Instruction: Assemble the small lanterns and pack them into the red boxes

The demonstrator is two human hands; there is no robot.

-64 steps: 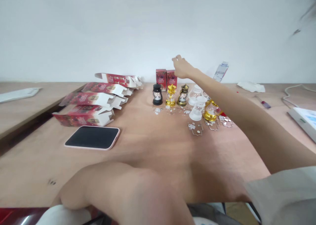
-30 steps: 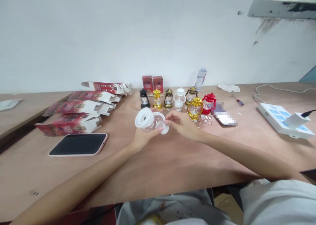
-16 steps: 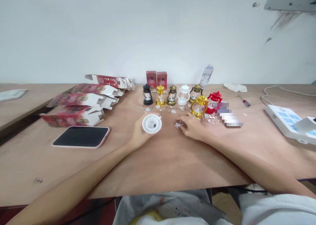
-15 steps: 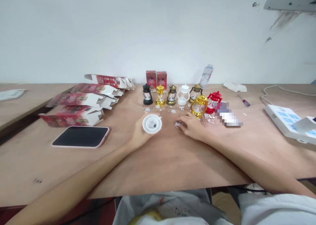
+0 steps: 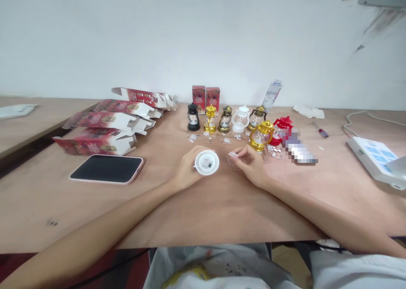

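Observation:
My left hand is closed around a white lantern, its round underside turned up towards me. Inside the recessed base shows a small dark part. To the right, my right hand pinches a small white piece between thumb and fingertips, just above the table. Below it lies a thin wire handle. Beyond both hands stands a row of small lanterns: a black one, a gold one, bronze ones and a white one. Nearer my right hand are another gold lantern and a red lantern.
Flattened red boxes lie at the left behind a phone. Two upright red boxes and a tilted water bottle are at the back. On the right are a screwdriver, a blurred-out object and a power strip.
My left hand has brought the upturned white lantern a little to the right. The right hand has lifted the small white piece slightly off the table. The view has shifted a little.

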